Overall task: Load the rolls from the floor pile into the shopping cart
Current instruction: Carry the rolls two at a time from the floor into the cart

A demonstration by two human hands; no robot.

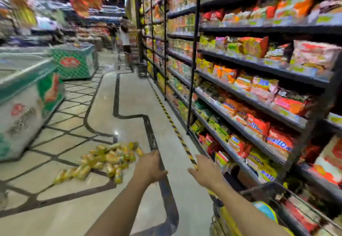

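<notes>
Many rolls point(103, 160) lie left of left grip point(149, 167).

floor point(129, 95): polished stone or tile, v. glossy, lamp glare on it; dark inlay lines look duller to me
tape point(167, 112): blk/yellow strip, flat, matt
rolls point(103, 160): yellow plastic wrap, shiny
shelves point(249, 65): dark metal, matt paint
packets point(255, 46): plastic film, glossy, crinkled
freezer point(24, 106): smooth glossy printed panels; lid material I can't tell, too blurred
cart point(259, 189): dark metal wire
left hand point(149, 167) & right hand point(205, 171): my bare skin, matt
</notes>
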